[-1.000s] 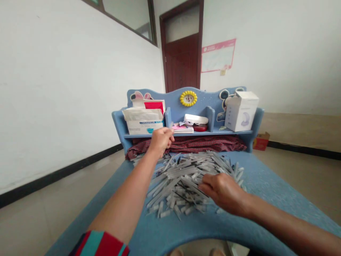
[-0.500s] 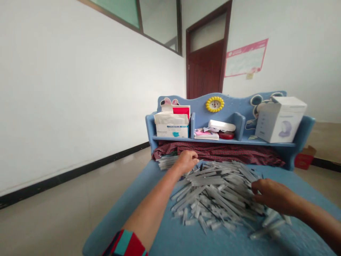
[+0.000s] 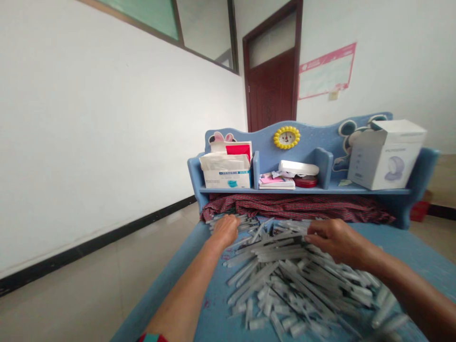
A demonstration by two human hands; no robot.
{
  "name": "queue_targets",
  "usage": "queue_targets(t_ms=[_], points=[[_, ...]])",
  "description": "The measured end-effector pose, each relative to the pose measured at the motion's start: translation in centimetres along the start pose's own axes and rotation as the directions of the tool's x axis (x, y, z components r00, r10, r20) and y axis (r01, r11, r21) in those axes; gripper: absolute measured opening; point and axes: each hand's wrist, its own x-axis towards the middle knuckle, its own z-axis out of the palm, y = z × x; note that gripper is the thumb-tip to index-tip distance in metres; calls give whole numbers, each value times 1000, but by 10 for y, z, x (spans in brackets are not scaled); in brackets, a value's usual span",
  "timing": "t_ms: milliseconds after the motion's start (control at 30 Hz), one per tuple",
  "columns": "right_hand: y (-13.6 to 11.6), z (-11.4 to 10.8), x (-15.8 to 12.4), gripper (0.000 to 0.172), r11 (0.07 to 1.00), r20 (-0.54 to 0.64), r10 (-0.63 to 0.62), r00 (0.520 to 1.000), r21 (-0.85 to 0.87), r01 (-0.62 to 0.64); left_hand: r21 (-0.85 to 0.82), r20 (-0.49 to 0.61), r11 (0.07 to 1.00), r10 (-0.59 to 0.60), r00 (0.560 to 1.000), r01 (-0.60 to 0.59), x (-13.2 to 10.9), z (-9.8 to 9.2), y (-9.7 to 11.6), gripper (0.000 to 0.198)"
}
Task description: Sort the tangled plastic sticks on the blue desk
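A wide heap of translucent pen barrels and short caps (image 3: pixel 263 280) covers the middle of the blue desk (image 3: pixel 213 304). My left hand (image 3: pixel 226 231) is at the back left, its fingers curled down by a smaller bunch of similar pens (image 3: pixel 249 222). Anything in those fingers is hidden behind the hand. Over the back right of the heap, my right hand (image 3: pixel 335 240) has its fingers bent together, tips close to the barrels. What they pinch is too blurred to make out.
Behind the heap lies a red checked cloth (image 3: pixel 295 206) under a blue shelf. The shelf carries a mask box (image 3: pixel 228 178), papers (image 3: pixel 276 183), a red round tin (image 3: pixel 305 182) and a white carton (image 3: pixel 388 156). A yellow flower-shaped clock (image 3: pixel 287 137) is on its back panel.
My left hand has moved left from the heap's back edge to the smaller bunch. My right hand has moved left and back from the heap's right side. The view has shifted slightly.
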Motion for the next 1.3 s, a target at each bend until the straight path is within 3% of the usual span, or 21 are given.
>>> queue_targets(t_ms=[133,267,467,567,667,833,967,1167,1300], points=[[13,15,-5,31,999,-35,-39,999,20,40,39,26,999,18,1000,-19,1,2,0,11],[18,16,-6,30,998,-72,-37,997,46,40,46,11,998,38,999,-39,0,2,-3,10],[8,13,-7,30,977,-131,-9,991,211,37,-10,-53,983,183,982,-184,-11,-19,16,9],[2,16,-8,34,945,-119,-5,993,323,44,-72,-95,935,339,936,-346,-24,-29,42,12],[-2,22,-8,39,886,-81,27,996,463,14,-116,-168,858,480,861,-501,-36,-32,64,18],[-6,24,-7,43,793,-27,52,998,609,-25,-139,-276,771,573,772,-622,-44,-31,78,21],[-5,21,-7,44,704,22,70,997,707,-65,-162,-337,733,588,735,-661,-42,-31,78,22],[3,19,-5,41,547,210,48,976,812,-202,-156,-328,720,608,723,-676,-41,-30,79,22],[5,19,-5,40,495,193,21,981,851,-178,-180,-345,696,617,707,-695,-41,-28,80,23]])
